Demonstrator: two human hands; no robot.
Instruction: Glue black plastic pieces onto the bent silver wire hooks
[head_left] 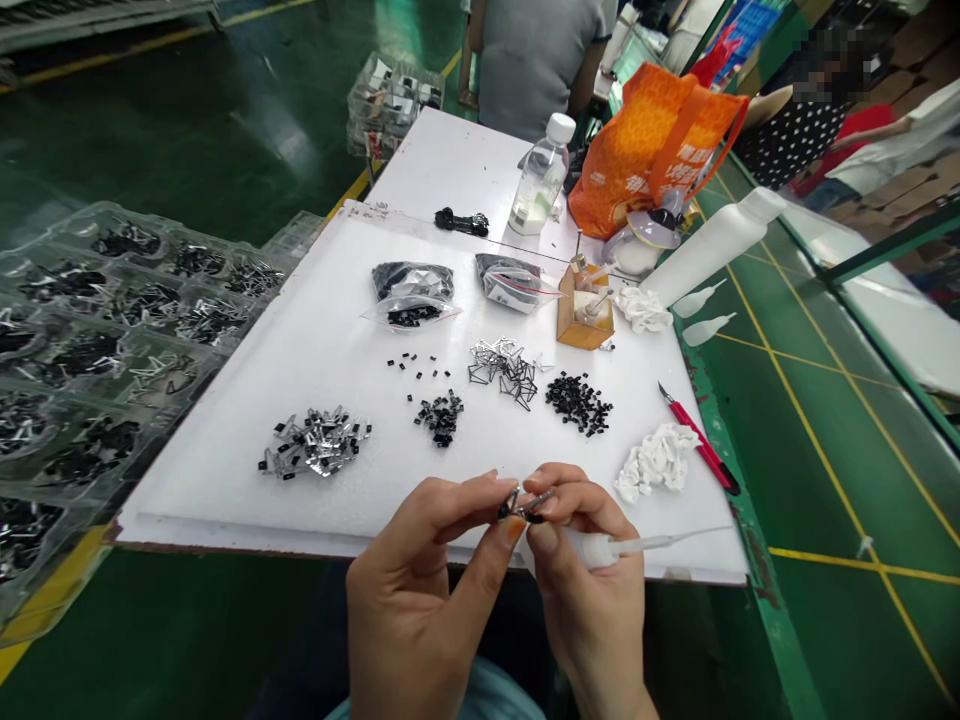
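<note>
Over the table's front edge, my left hand [442, 580] pinches a small metal clip with a black end [516, 500] between thumb and fingertips. Close against it, my right hand [589, 570] grips the same small piece with thumb and forefinger. A white glue bottle with a thin nozzle [600, 548] is also tucked in my right palm, its tip pointing right. Beyond my hands lie a pile of bent metal wire pieces [506, 370], two piles of small black parts [441, 415] [579, 403], and a heap of metal pieces with black ends [319, 440] at the left.
Crumpled tissue [656, 460] and a red craft knife [701, 440] lie at the right. Farther back are bags of black parts [412, 290], a small yellow box [585, 320], a clear bottle [541, 175] and an orange bag [652, 150]. Trays of parts [120, 270] stand left. People sit beyond.
</note>
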